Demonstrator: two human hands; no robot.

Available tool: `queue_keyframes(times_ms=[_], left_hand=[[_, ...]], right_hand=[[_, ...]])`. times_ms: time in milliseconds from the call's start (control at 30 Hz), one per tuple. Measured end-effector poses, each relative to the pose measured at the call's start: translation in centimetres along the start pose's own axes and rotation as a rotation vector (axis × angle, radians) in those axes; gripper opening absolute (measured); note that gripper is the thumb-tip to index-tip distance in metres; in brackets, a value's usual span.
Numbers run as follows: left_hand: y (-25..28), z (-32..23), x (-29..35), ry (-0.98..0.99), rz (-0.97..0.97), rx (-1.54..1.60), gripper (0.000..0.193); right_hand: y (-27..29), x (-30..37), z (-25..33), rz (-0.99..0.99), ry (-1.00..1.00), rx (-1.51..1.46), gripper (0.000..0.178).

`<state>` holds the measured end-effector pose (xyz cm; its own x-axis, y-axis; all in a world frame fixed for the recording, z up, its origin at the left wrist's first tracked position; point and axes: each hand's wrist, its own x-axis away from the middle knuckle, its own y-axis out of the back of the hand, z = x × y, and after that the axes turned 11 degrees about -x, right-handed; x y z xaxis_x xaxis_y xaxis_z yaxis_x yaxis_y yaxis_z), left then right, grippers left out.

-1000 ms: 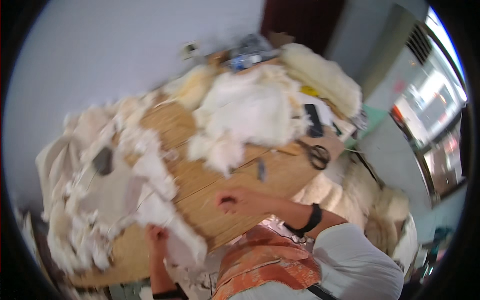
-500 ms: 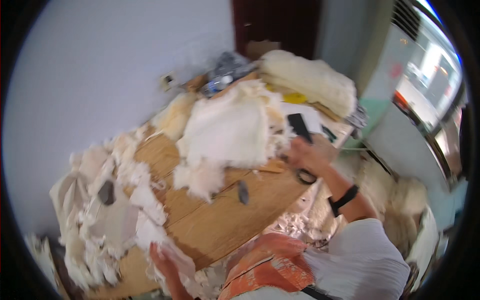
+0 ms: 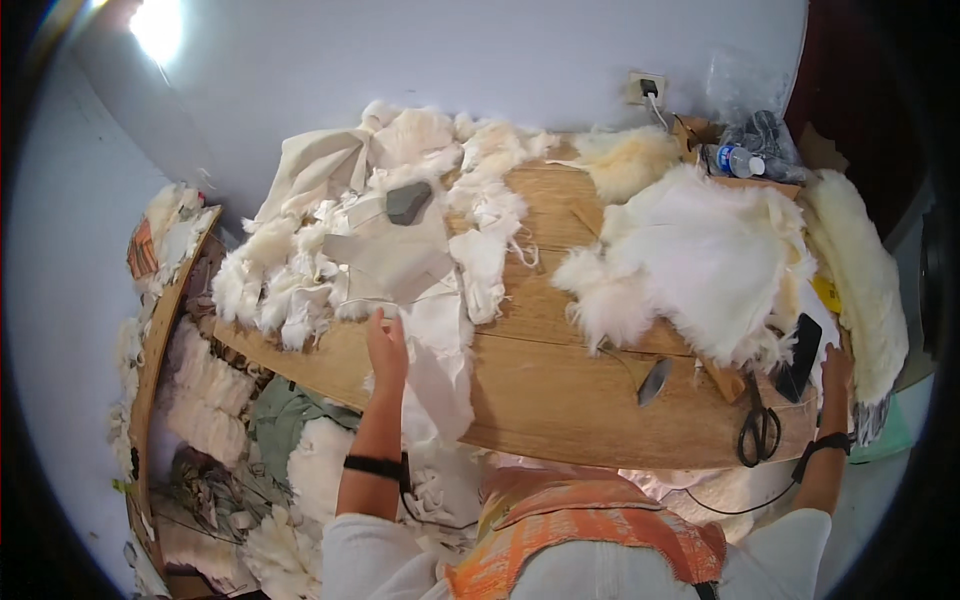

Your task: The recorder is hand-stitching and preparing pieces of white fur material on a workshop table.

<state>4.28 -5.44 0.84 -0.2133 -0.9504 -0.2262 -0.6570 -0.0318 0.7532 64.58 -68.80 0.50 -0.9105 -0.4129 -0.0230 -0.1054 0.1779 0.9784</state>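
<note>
I could cross the wooden table between fleece scraps and white pelt; rightward, scissors and probably a phone obstruct.

Wall: pale bluish grey
Light: bright white glow, upper left
Socket: wall-mounted, right of centre
Worktop: brown wood, seams showing
Dark panel: reddish-brown, upper right

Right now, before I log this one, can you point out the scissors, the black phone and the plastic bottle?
Scissors (image 3: 757, 411): head view, where the handles meet.
Black phone (image 3: 799, 358): head view, middle of its dark face.
Plastic bottle (image 3: 738, 160): head view, on its body.
</note>
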Motion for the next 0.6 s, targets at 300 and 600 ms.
queue_keyframes(times_ms=[300,600], left_hand=[[-2.0,1.4,-10.5,0.501,0.334,1.353,0.021],[1.5,-1.5,-3.2,-0.248,0.992,0.388,0.018]], right_hand=[[16.2,10.7,22.5,-0.274,0.356,-0.786,0.025],[12.4,14.6,41.5,-0.094,0.468,-0.690,0.033]])
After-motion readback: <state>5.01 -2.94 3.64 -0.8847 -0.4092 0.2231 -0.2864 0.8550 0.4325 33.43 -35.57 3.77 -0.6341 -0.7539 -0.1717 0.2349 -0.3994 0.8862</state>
